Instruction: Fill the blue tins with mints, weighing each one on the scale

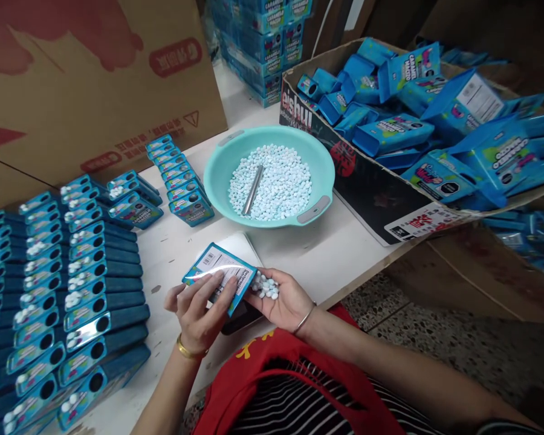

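Note:
My left hand (198, 314) grips a small blue candy box (220, 275) with a white label, held tilted over the table edge. Beside it, my right hand (281, 300) is cupped, palm up, holding a small heap of white and pale blue candies (266, 285) against the box's right end. A teal plastic bowl (321, 166) stands just beyond, holding many of the same candies and a metal scoop (252, 189). A white scale or pad (238, 246) lies under the box, and a dark object sits partly hidden beneath my hands.
Rows of filled blue boxes (72, 284) cover the table's left side, with more boxes (181, 181) near the bowl. A cardboard tray (381, 187) of empty blue boxes sits at right. A large carton (95, 78) stands behind, and stacked blue cases (263, 42) lie farther back.

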Demonstrator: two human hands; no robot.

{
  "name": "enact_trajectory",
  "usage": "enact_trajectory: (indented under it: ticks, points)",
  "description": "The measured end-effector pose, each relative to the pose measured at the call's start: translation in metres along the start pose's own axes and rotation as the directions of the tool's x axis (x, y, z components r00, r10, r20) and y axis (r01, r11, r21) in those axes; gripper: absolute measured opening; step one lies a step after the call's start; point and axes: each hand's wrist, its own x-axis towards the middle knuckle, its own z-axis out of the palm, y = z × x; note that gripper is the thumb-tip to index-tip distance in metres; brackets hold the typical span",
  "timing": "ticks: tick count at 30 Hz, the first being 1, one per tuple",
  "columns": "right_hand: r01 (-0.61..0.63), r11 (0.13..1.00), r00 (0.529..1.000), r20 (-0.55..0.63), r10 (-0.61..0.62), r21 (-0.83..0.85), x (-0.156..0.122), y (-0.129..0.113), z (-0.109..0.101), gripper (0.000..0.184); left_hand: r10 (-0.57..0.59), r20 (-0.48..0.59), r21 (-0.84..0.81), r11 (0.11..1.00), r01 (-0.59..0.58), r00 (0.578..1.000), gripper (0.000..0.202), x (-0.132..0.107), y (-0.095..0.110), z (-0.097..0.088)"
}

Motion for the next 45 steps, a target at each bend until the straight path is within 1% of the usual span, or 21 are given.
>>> enact_trajectory:
  ticks: [4,7,9,12,14,17,19,20,22,24,25,26,27,29,30,32,34,36,40,42,45]
  points:
    - [0.033,0.999,0.999,0.025,-0.032,-0.014,0.003,0.0,-0.004,0.022,-0.055,0.021,-0.075,0.996,0.057,0.998,0.036,-0.005,-0.003,0.003]
    - [0.053,0.998,0.998,0.019,-0.053,-0.016,0.003,-0.001,-0.007,0.021,-0.164,0.103,-0.183,0.966,0.181,0.981,0.038,-0.006,-0.006,0.005]
    - [0.067,0.997,0.998,0.003,-0.067,-0.027,0.001,-0.003,-0.009,0.021,-0.298,0.189,-0.303,0.889,0.344,0.936,0.038,-0.005,-0.008,0.008]
    - [0.069,0.996,0.997,-0.02,-0.07,-0.053,-0.003,-0.009,-0.012,0.02,-0.488,0.326,-0.477,0.655,0.586,0.81,0.034,-0.005,-0.01,0.017]
    - [0.074,0.996,0.997,-0.015,-0.074,-0.057,-0.007,-0.014,-0.016,0.019,-0.545,0.385,-0.527,0.534,0.662,0.745,0.034,-0.009,-0.012,0.024]
    - [0.094,0.994,0.995,-0.004,-0.095,-0.051,-0.01,-0.02,-0.023,0.018,-0.576,0.413,-0.519,0.487,0.702,0.705,0.039,-0.015,-0.015,0.033]
    - [0.096,0.994,0.995,-0.007,-0.096,-0.058,-0.013,-0.023,-0.027,0.019,-0.575,0.409,-0.499,0.509,0.701,0.709,0.044,-0.015,-0.016,0.032]
    - [0.092,0.994,0.996,-0.011,-0.093,-0.063,-0.014,-0.023,-0.029,0.019,-0.571,0.382,-0.487,0.544,0.683,0.727,0.049,-0.014,-0.015,0.028]
    - [0.076,0.995,0.997,-0.026,-0.078,-0.071,-0.017,-0.022,-0.031,0.019,-0.561,0.235,-0.432,0.671,0.603,0.793,0.062,-0.007,-0.009,0.015]
    - [0.051,0.996,0.998,-0.04,-0.054,-0.074,-0.021,-0.02,-0.032,0.019,-0.485,0.053,-0.343,0.812,0.472,0.873,0.065,0.003,0.005,-0.002]
    - [0.037,0.996,0.998,-0.041,-0.04,-0.078,-0.023,-0.018,-0.032,0.019,-0.408,0.037,-0.321,0.859,0.398,0.912,0.061,0.008,0.015,-0.01]
    - [0.023,0.996,0.999,-0.039,-0.026,-0.087,-0.024,-0.017,-0.033,0.02,-0.32,0.087,-0.333,0.883,0.33,0.943,0.053,0.012,0.027,-0.016]
    - [0.011,0.995,0.999,-0.037,-0.015,-0.101,-0.025,-0.015,-0.035,0.02,-0.223,0.182,-0.374,0.885,0.277,0.958,0.046,0.015,0.039,-0.019]
    - [0.002,0.991,0.999,-0.042,-0.008,-0.133,-0.028,-0.012,-0.04,0.022,-0.07,0.371,-0.445,0.862,0.243,0.926,0.034,0.019,0.064,-0.017]
    - [0.006,0.989,0.998,-0.054,-0.015,-0.147,-0.029,-0.011,-0.044,0.022,-0.039,0.423,-0.448,0.86,0.247,0.905,0.031,0.019,0.076,-0.013]
    - [0.022,0.986,0.996,-0.078,-0.035,-0.167,-0.033,-0.011,-0.051,0.022,-0.034,0.458,-0.41,0.878,0.245,0.889,0.025,0.017,0.093,-0.003]
    - [0.031,0.983,0.994,-0.093,-0.049,-0.183,-0.037,-0.012,-0.058,0.022,-0.015,0.478,-0.386,0.894,0.226,0.878,0.02,0.015,0.103,0.005]
    - [0.035,0.981,0.992,-0.112,-0.058,-0.192,-0.043,-0.014,-0.062,0.022,0.015,0.499,-0.388,0.898,0.207,0.866,0.019,0.014,0.109,0.007]
    - [0.04,0.98,0.986,-0.149,-0.07,-0.195,-0.054,-0.013,-0.064,0.025,0.009,0.561,-0.367,0.899,0.238,0.828,0.017,0.017,0.115,-0.001]
    - [0.016,0.98,0.991,-0.129,-0.042,-0.198,-0.056,-0.011,-0.066,0.025,-0.002,0.587,-0.347,0.903,0.253,0.81,0.017,0.017,0.117,-0.006]
    - [-0.001,0.981,0.997,-0.079,-0.014,-0.193,-0.056,-0.006,-0.07,0.021,-0.013,0.597,-0.339,0.902,0.267,0.802,0.019,0.014,0.119,-0.012]
